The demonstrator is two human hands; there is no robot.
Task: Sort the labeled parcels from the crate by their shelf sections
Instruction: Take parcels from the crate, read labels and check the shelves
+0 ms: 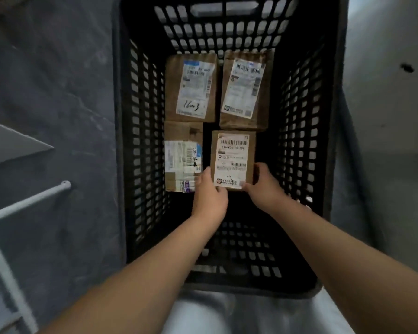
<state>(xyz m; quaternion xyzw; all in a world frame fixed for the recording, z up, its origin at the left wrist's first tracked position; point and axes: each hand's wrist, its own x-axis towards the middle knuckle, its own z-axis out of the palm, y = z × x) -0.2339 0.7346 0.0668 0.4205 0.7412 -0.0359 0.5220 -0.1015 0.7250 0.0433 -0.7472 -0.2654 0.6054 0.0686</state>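
The fingers of the left hand and the right hand curl round the near end of one small box. It is in the black crate, label up, long side pointing away from the person. Both hands are equally close. Three more boxes lie beside and beyond it.

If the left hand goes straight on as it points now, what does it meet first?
The left hand grips the near right parcel by its edge. Straight on, along the gap beside it, probably the far left parcel; depth unclear.
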